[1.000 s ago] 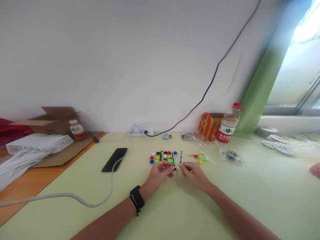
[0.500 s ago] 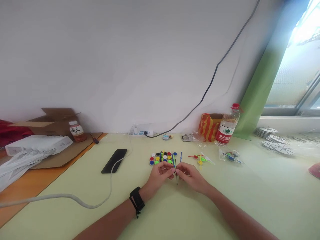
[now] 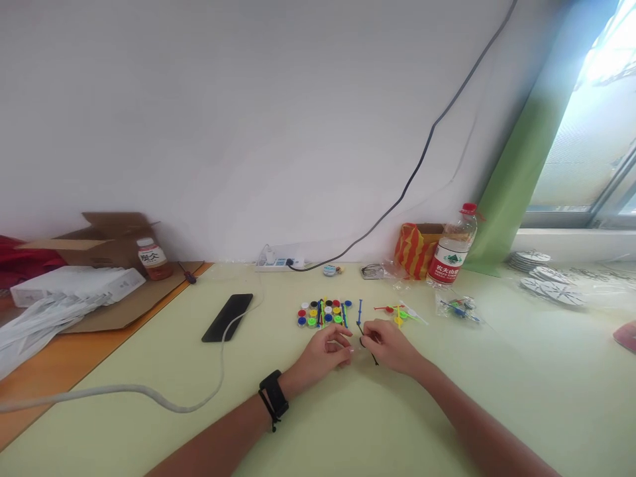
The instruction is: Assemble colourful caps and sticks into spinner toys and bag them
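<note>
My right hand point(image 3: 387, 346) pinches a thin black plastic stick point(image 3: 374, 358), which slants down between thumb and fingers. To its left, my left hand point(image 3: 328, 350) is loosely curled, its thumb and fingers apart; a pale glint shows at the thumb tip, too small to make out. Just beyond the hands lie small coloured round discs point(image 3: 301, 313) in rows, with thin coloured sticks point(image 3: 344, 315) among them. A single blue stick point(image 3: 360, 311) lies apart, close to my right fingertips. Farther right are red, yellow, green and white pieces with long thin arms point(image 3: 399, 316).
A black phone point(image 3: 227, 318) and a white cable point(image 3: 149, 395) lie left. Along the wall are a power strip point(image 3: 278, 264), a striped bag point(image 3: 411, 252) and a large water bottle point(image 3: 450, 248). A bag of parts point(image 3: 460, 309) and white discs point(image 3: 551, 291) sit right.
My hands have moved apart. The black stick, earlier upright between both hands' fingertips, is now tilted in my right hand alone, and my left fingers have loosened.
</note>
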Tool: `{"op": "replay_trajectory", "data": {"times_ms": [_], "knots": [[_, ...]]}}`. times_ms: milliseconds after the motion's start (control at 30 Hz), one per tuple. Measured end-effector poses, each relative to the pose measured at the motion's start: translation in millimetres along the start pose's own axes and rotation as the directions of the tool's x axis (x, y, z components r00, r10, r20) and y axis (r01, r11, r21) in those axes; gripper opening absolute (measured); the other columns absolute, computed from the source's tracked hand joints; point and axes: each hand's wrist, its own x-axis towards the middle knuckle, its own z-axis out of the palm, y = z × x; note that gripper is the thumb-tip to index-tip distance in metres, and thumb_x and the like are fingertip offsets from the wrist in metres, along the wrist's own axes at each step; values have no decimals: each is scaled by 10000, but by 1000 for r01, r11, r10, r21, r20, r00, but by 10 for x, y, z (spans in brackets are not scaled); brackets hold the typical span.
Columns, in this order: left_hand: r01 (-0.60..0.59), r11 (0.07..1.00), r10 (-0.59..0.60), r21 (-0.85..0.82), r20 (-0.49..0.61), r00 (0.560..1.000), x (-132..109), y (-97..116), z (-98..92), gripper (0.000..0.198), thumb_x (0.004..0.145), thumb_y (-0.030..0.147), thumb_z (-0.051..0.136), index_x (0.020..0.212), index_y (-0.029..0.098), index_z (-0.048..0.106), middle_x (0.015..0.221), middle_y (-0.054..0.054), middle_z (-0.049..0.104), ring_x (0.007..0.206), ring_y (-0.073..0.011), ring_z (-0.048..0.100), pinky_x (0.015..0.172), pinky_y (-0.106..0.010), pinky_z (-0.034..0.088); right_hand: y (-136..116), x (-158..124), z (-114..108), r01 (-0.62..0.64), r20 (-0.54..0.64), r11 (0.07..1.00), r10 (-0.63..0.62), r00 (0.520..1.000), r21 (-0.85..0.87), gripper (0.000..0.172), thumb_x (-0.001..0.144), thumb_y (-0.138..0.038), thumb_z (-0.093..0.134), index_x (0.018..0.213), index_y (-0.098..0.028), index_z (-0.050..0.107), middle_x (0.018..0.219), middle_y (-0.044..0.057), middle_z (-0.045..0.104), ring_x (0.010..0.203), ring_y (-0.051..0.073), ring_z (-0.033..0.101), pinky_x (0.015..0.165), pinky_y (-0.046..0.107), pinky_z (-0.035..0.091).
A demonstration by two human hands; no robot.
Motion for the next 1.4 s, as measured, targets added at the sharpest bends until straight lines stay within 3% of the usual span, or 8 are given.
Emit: {"op": "replay_trajectory", "data": {"times_ms": [200, 367, 500, 667, 833, 933, 1067, 1400], "knots": [[8, 999, -9, 34, 27, 1000, 13, -8, 1, 315, 774, 371, 787, 962, 166, 639, 805, -15, 637, 652, -129, 620, 579, -249, 448, 146, 24, -79, -130, -20, 913, 133, 991, -387, 254, 789, -228, 609, 587, -201, 456, 648, 19, 552, 662, 165, 478, 603, 273, 242], [37, 999, -39, 28, 58, 998, 14, 3, -7, 329, 761, 368, 799, 957, 152, 648, 778, -16, 631, 670, -131, 603, 606, -258, 455, 221, 58, -171, -227, -73, 816, 223, 972, -532, 203, 822, -241, 603, 639, -193, 530, 753, 40, 624, 748, 181, 545, 621, 280, 253], [49, 999, -50, 22, 56, 997, 17, -8, -12, 333, 756, 371, 805, 946, 145, 652, 771, -15, 622, 678, -129, 596, 621, -262, 463, 280, 76, -230, -248, -155, 750, 194, 969, -613, 30, 836, -194, 595, 808, -201, 604, 850, 58, 673, 870, 224, 591, 675, 297, 311], [51, 999, -52, 18, 55, 997, 32, -37, -16, 341, 755, 386, 809, 936, 141, 656, 775, -23, 629, 669, -131, 594, 616, -265, 461, 263, 69, -183, -86, -145, 782, -5, 989, -618, 139, 897, -166, 543, 998, -202, 632, 1009, 87, 698, 1029, 264, 585, 853, 349, 393], [42, 999, -42, 16, 62, 997, 32, -40, -29, 350, 761, 405, 813, 927, 138, 661, 772, -24, 634, 677, -129, 588, 627, -265, 461, 140, 15, 2, 150, 10, 808, -175, 984, -570, 190, 947, -173, 489, 1060, -196, 641, 1127, 112, 672, 1111, 280, 552, 952, 391, 414], [37, 999, -39, 23, 84, 996, 22, -27, -32, 347, 771, 414, 810, 923, 136, 668, 776, -27, 640, 689, -129, 583, 650, -269, 465, 104, -17, 75, 217, 77, 800, -210, 975, -559, 211, 955, -170, 482, 1109, -193, 625, 1240, 118, 649, 1211, 294, 511, 983, 415, 416], [43, 999, -44, 22, 83, 996, 16, -19, -28, 356, 758, 426, 821, 913, 140, 676, 767, -23, 642, 685, -129, 579, 654, -271, 459, 109, -33, 76, 232, 112, 812, -204, 973, -535, 201, 979, -195, 473, 1116, -191, 619, 1237, 116, 659, 1251, 275, 498, 1022, 414, 407], [30, 1000, -30, 4, 95, 995, 19, -41, -32, 334, 768, 418, 817, 896, 145, 673, 768, -19, 636, 688, -129, 574, 656, -273, 453, 65, -13, 22, 144, 68, 822, -127, 990, -551, 114, 945, -253, 556, 877, -196, 627, 996, 80, 696, 1015, 252, 588, 895, 374, 419]]}}
